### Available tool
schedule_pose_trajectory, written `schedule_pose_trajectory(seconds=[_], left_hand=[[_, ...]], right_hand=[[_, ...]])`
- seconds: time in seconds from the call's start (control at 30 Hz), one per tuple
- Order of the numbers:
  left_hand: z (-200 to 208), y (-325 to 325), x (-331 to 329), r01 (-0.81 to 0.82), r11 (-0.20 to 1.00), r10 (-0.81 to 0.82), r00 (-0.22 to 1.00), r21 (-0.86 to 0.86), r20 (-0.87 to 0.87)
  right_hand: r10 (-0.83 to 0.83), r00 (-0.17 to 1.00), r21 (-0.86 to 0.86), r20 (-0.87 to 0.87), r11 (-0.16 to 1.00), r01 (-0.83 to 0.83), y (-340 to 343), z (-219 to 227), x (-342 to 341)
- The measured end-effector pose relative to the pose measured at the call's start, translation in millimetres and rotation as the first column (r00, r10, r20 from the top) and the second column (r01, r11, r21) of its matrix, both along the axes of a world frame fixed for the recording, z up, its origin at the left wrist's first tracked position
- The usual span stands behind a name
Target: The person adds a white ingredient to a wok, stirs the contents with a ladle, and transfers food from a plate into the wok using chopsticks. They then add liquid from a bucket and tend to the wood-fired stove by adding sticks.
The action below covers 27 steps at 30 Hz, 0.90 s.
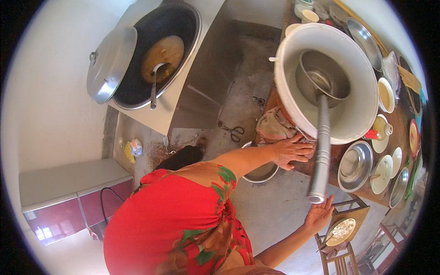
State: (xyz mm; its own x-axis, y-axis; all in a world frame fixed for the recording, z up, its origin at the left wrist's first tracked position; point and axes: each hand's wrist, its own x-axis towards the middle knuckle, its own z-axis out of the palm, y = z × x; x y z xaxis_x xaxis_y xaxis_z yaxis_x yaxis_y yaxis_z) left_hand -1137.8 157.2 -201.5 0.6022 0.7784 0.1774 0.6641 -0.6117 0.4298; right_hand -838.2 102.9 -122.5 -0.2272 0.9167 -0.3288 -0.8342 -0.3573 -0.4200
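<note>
A large metal ladle point(322, 137) rests in a white bucket point(285, 87), its bowl inside and its long handle reaching out over the rim. My right hand point(319, 214) is just by the handle's end, fingers stretched out; I cannot tell whether they touch it. Below the bucket, my left hand point(292, 152) lies with fingers spread at the table edge, next to a crumpled beige cloth point(273, 126). Neither hand grips anything. A metal basin point(261, 173) is partly hidden under my left forearm.
On the brown table point(302, 166) stand a steel bowl point(355, 166), several plates and an oil-coloured jar point(381, 127). A wooden chair point(355, 214) bears a bowl of white food point(341, 231). Across the floor, a black wok point(133, 87) holds brown liquid and a spoon, with a lid point(111, 64) leaning on it.
</note>
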Motion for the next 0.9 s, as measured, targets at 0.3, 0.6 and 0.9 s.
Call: schedule_pose_trajectory(seconds=[0.3,0.6,0.9], left_hand=[[21,-7,-17,0.071,0.996,-0.062,0.986,-0.058,0.152],[80,-165,-124,-0.207,0.974,0.142,0.872,0.089,0.468],[156,-294,-300,-0.683,0.726,0.669,0.678,-0.074,0.303]], right_hand=[[0.085,0.980,-0.067,0.178,0.995,-0.074,-63,73,-104],[0.214,0.963,-0.076,0.161,0.976,-0.204,-90,84,-206],[0.219,0.962,-0.035,0.160,0.976,-0.217,-72,110,-276]])
